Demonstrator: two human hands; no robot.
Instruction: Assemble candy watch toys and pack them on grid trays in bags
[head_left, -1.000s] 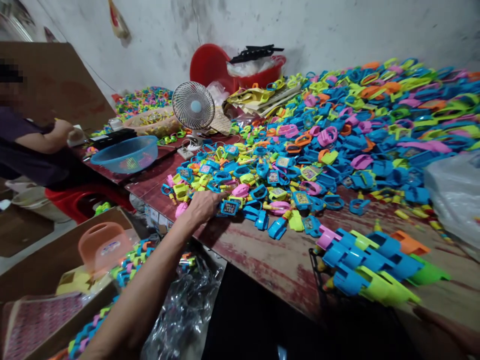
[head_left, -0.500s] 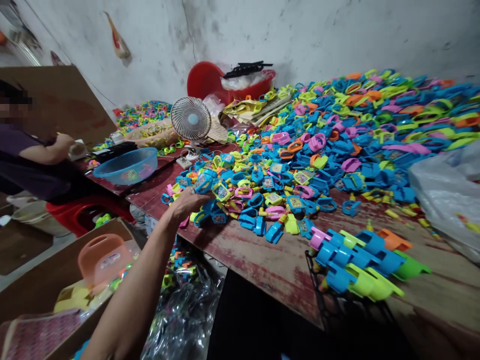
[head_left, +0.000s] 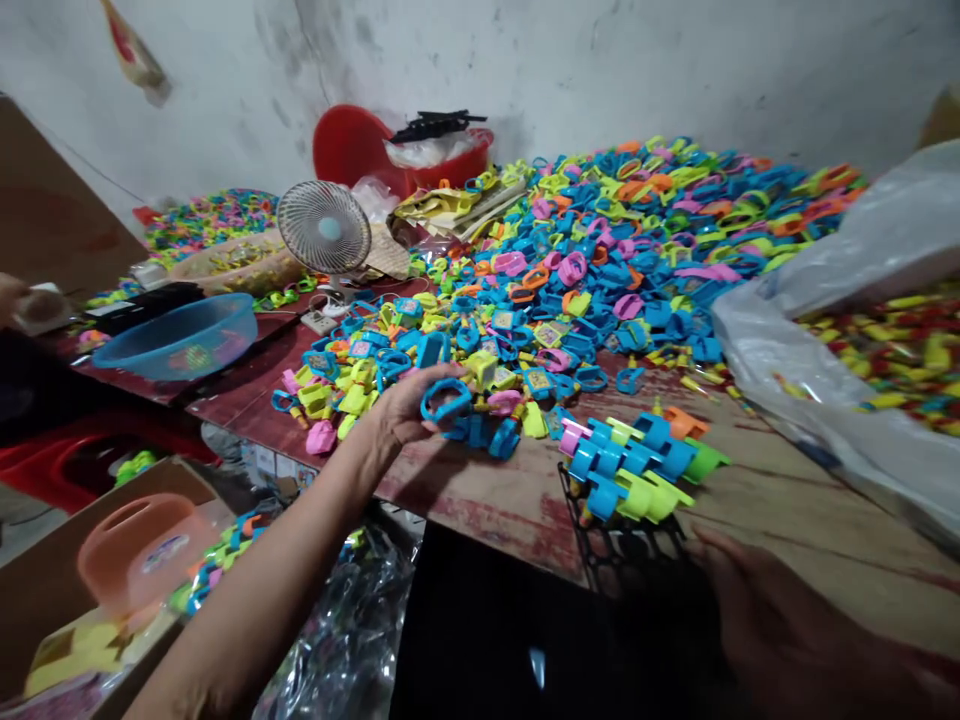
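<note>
My left hand is closed around a blue plastic toy watch, its ring-shaped band facing me. Around that hand lies a loose spread of blue, yellow and pink toy watches, some with printed square faces. My right hand is dark and blurred at the lower right, beside a black lattice rack; its fingertips are hard to make out. Rows of blue, yellow, pink, orange and green plastic pieces sit close together on the rack.
A tall heap of coloured toy watches lies against the wall. At right, a white plastic bag holds small yellow and red pieces. A fan and a blue basin stand at left. An open carton is below the table edge.
My left hand has come back right from the pile with a blue toy watch. My right hand has moved further into view beside the rack. The view has swung right.
</note>
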